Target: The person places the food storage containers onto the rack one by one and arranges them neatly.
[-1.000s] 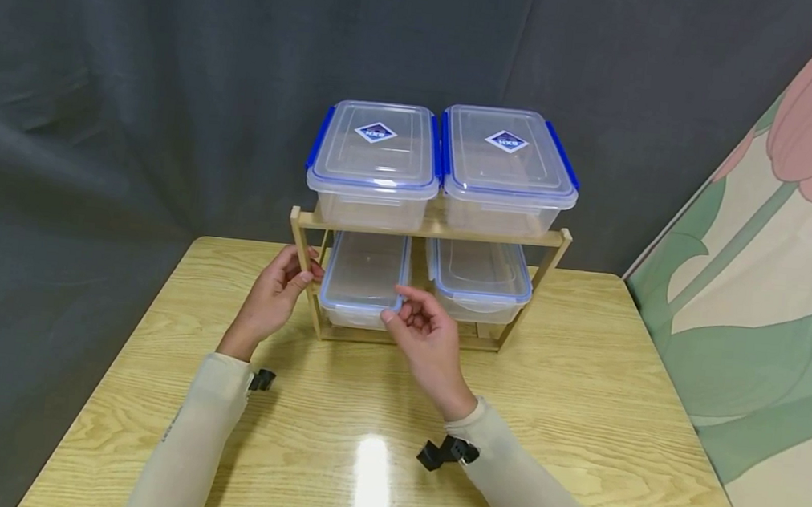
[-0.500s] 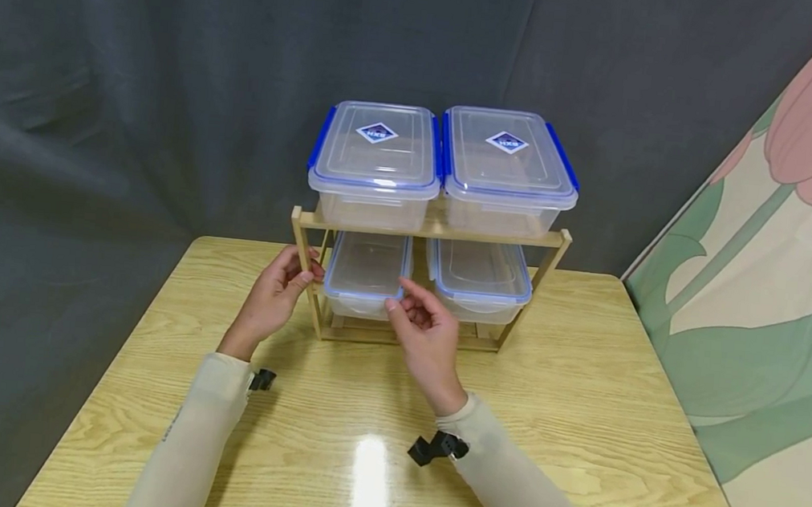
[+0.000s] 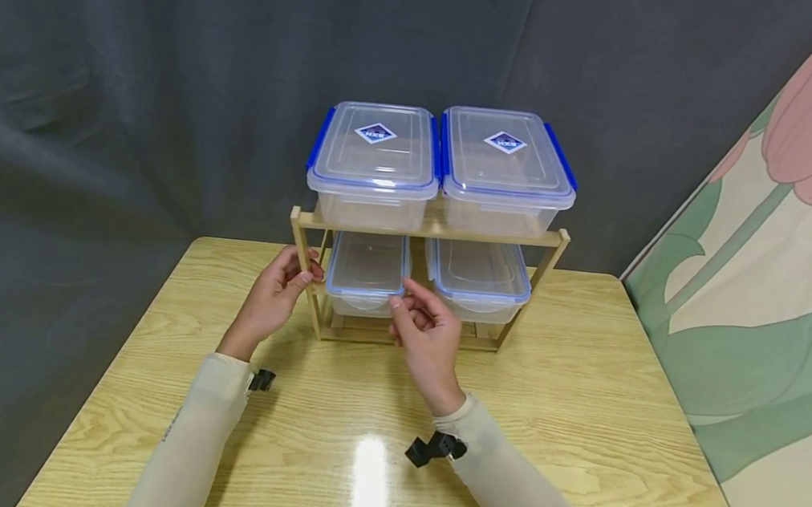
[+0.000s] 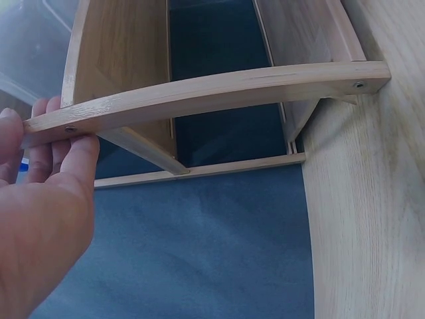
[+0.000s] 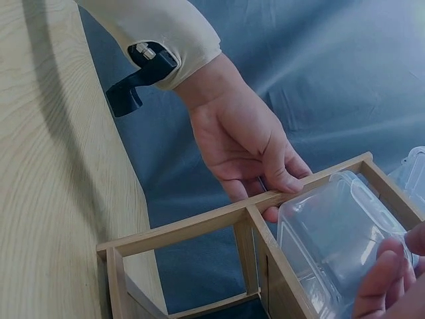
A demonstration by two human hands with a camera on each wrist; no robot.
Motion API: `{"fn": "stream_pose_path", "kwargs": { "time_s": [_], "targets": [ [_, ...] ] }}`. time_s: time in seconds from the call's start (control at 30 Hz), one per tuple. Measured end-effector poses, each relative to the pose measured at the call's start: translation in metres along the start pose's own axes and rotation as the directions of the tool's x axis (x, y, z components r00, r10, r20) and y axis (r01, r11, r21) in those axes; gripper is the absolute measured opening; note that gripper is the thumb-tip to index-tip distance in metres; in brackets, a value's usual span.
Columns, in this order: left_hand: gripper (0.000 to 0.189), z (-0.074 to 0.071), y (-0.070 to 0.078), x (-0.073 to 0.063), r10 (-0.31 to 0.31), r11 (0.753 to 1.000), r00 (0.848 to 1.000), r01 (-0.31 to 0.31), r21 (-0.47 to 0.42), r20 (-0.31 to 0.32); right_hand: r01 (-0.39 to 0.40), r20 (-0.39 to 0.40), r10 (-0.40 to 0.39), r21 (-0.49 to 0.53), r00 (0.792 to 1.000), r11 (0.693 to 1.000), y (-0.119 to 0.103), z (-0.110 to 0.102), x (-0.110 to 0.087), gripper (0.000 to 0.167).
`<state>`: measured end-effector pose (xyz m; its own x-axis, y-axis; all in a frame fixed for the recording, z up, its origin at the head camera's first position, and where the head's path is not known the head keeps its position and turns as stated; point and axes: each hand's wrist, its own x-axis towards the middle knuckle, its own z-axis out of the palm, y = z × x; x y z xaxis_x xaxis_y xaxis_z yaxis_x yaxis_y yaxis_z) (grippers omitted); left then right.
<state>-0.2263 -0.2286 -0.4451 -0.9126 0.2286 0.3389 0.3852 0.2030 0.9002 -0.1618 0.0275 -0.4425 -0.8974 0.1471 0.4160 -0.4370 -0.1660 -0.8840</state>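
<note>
A pale wooden two-tier rack (image 3: 362, 335) stands on the table. My left hand (image 3: 273, 294) grips its left front post; in the left wrist view, the thumb and fingers of that hand (image 4: 50, 212) lie on both sides of the wooden bar (image 4: 219, 94). On the lower tier at left sits a clear food container (image 3: 369, 265) with a blue-rimmed lid. My right hand (image 3: 430, 340) pinches its front right corner with thumb and index finger, the other fingers curled. In the right wrist view, those fingers (image 5: 392, 279) touch the edge of the container (image 5: 339, 226).
A second clear container (image 3: 482, 272) sits on the lower tier at right. Two larger containers with blue clips, a left one (image 3: 374, 154) and a right one (image 3: 506, 166), stand on the top tier. A dark curtain (image 3: 210, 91) hangs behind the wooden table (image 3: 582, 398).
The lower left container has slid back into the rack, its front edge rising slightly in view. My right hand has moved with its corner. My left hand has stayed on the post.
</note>
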Motion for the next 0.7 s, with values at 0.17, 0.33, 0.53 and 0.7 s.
{"fn": "stream_pose_path", "kwargs": {
  "time_s": [0.17,0.33,0.53,0.7],
  "targets": [
    [0.033,-0.002,-0.001,0.001,-0.001,1.0,1.0,0.001,0.009,-0.007,-0.013,0.008,0.013,0.035,1.0,0.999,0.0,0.0,0.0,0.037],
    [0.032,-0.003,-0.001,0.002,0.0,1.0,1.0,0.001,0.019,-0.011,-0.021,0.029,0.019,0.052,0.999,0.998,0.001,0.0,0.0,0.038],
    [0.033,-0.003,-0.002,0.003,0.004,1.0,1.0,-0.003,0.016,-0.013,-0.029,0.067,0.026,0.034,0.997,0.999,0.001,-0.004,-0.004,0.039],
    [0.034,-0.001,-0.001,0.0,-0.006,1.0,0.999,0.005,-0.02,-0.038,-0.04,0.103,0.038,0.015,0.994,0.999,-0.001,-0.012,-0.009,0.041]
  ]
}}
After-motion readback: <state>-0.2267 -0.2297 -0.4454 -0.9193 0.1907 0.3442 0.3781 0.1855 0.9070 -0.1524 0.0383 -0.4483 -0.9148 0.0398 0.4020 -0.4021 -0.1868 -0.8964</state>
